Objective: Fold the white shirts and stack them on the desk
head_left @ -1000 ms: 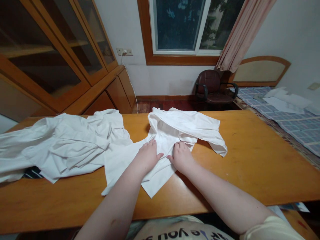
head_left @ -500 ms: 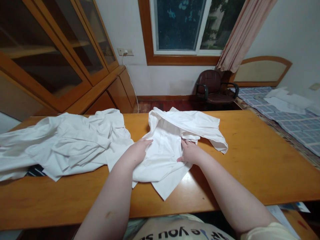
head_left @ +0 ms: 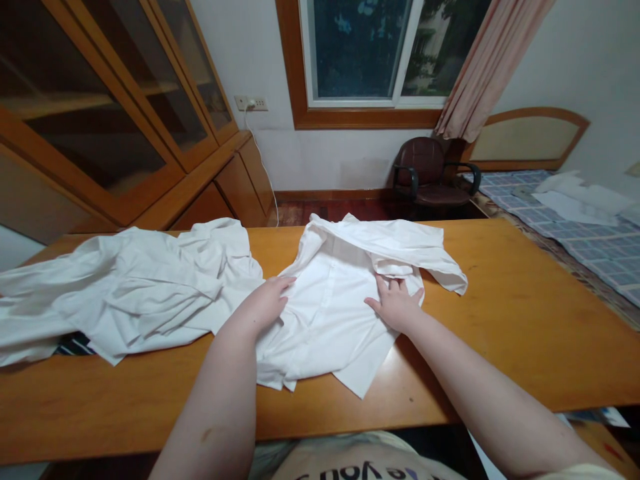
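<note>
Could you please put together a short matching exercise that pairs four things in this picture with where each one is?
Things:
1. left hand
2. right hand
3. heap of white cloth
4. brown armchair

Places:
A. on the floor below the window, beyond the table
B. flat on the right side of the white shirt, near its folded sleeve
C. on the left part of the wooden table
D. on the left edge of the white shirt, beside the heap

Pairs: 1-D, 2-B, 3-C, 4-A. The white shirt lies at the middle of the wooden table.
</note>
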The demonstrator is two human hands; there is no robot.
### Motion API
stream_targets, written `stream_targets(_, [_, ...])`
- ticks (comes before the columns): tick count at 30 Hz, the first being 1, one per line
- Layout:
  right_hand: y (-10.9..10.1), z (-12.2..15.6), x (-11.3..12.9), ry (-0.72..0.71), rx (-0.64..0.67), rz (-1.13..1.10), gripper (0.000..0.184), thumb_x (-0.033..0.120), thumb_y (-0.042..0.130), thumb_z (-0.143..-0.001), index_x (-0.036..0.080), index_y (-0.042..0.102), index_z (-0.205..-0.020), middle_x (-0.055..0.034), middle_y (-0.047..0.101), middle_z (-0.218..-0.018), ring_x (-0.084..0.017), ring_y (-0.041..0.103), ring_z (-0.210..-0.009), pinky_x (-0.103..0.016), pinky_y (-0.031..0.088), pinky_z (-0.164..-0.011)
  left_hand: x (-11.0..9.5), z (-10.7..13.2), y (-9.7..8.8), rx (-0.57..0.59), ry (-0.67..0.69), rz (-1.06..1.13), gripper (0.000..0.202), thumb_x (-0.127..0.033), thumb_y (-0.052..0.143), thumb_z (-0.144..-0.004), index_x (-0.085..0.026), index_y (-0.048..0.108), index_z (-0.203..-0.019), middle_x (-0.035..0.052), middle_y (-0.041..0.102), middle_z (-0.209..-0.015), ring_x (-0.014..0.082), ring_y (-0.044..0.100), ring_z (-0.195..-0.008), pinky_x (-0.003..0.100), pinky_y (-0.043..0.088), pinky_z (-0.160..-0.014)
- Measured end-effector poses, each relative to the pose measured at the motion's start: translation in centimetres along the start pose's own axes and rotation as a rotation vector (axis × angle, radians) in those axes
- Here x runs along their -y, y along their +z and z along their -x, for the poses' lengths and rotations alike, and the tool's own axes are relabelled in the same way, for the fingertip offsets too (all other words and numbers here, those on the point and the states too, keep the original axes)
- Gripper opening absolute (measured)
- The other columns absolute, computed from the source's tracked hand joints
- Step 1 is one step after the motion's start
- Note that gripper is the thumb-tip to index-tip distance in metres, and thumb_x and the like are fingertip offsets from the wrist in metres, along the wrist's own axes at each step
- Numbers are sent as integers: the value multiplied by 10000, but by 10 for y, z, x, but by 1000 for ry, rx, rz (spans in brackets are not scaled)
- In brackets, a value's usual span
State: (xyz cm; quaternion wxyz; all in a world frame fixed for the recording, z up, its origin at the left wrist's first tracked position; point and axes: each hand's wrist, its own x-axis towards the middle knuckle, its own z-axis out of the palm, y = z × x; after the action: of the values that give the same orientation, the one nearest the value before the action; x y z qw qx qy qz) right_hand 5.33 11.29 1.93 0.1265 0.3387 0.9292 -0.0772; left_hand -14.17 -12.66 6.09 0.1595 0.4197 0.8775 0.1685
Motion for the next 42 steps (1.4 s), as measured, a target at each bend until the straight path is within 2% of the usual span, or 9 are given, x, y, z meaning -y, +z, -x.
stream_targets(4, [1, 3, -20, -123, -44, 14, 754, 616, 345, -873, 214, 197, -1493, -209, 332, -1453, -393, 191, -1362, -742, 50, -974, 2, 9, -1, -73, 24, 119, 608, -383, 427, -880, -247, 300, -1459, 88, 411, -1441, 241, 453, -1267, 374, 385, -1027])
stream_targets(7, [-2, 4, -43, -238, -101, -36, 726, 542, 426, -868, 173, 260, -1470, -192, 356, -1452, -345, 241, -1366, -646, 109, -1059, 8, 22, 8, -124, 14, 94, 676, -420, 409, -894, -220, 172, -1496, 120, 154, -1561, 265, 318, -1369, 399, 353, -1056])
stream_targets(9, [-3, 10, -54, -262, -171, -76, 708, 488, 481, -853, 133, 313, -1442, -202, 351, -1459, -331, 240, -1379, -567, 186, -1086, 14, 31, 16, -114, 13, 37, 701, -411, 390, -905, -182, 108, -1505, 137, 101, -1570, 262, 265, -1395, 411, 311, -1089])
stream_targets(15, [15, 61, -43, -210, -390, -179, 578, 431, 421, -897, 81, 429, -1356, -214, 423, -1412, -292, 407, -1299, -437, 331, -1063, 23, 55, 39, 19, 33, -193, 709, -423, 389, -898, -113, 157, -1492, 167, 320, -1495, 269, 298, -1380, 455, 291, -1101])
stream_targets(20, [47, 81, -22, -131, -359, -99, 785, 518, 466, -855, -12, 312, -1414, -295, 275, -1471, -358, 198, -1396, -493, 260, -1089, 10, 58, 61, -31, -28, -415, 740, -381, 444, -867, -22, 200, -1466, 190, 325, -1485, 299, 225, -1403, 477, 232, -1120])
stream_targets(24, [57, 73, -31, -114, -370, -26, 806, 530, 454, -855, 18, 263, -1447, -279, 201, -1507, -359, 134, -1411, -503, 195, -1109, -1, 57, 65, -73, -56, -501, 684, -389, 440, -878, -41, 283, -1445, 179, 354, -1472, 300, 273, -1387, 472, 253, -1104])
stream_targets(31, [45, 59, -70, -78, -407, 8, 794, 535, 400, -881, -6, 249, -1442, -279, 223, -1500, -344, 187, -1403, -495, 244, -1087, 0, 58, 61, -130, -46, -520, 613, -454, 440, -888, -137, 396, -1411, 124, 374, -1477, 290, 344, -1347, 443, 298, -1062])
stream_targets(35, [29, 63, -93, 134, -426, 5, 642, 480, 372, -903, -26, 481, -1285, -289, 423, -1377, -370, 420, -1261, -467, 373, -990, -2, 57, 59, -156, -37, -517, 581, -463, 455, -883, -147, 458, -1370, 123, 401, -1462, 295, 379, -1309, 435, 312, -1038])
stream_targets(42, [27, 75, -77, 17, -425, -110, 374, 400, 486, -844, 117, 649, -1027, -149, 636, -1110, -294, 558, -1026, -412, 412, -920, -6, 55, 56, -146, -48, -509, 514, -453, 467, -879, -164, 534, -1299, 125, 417, -1449, 303, 389, -1282, 446, 325, -1013])
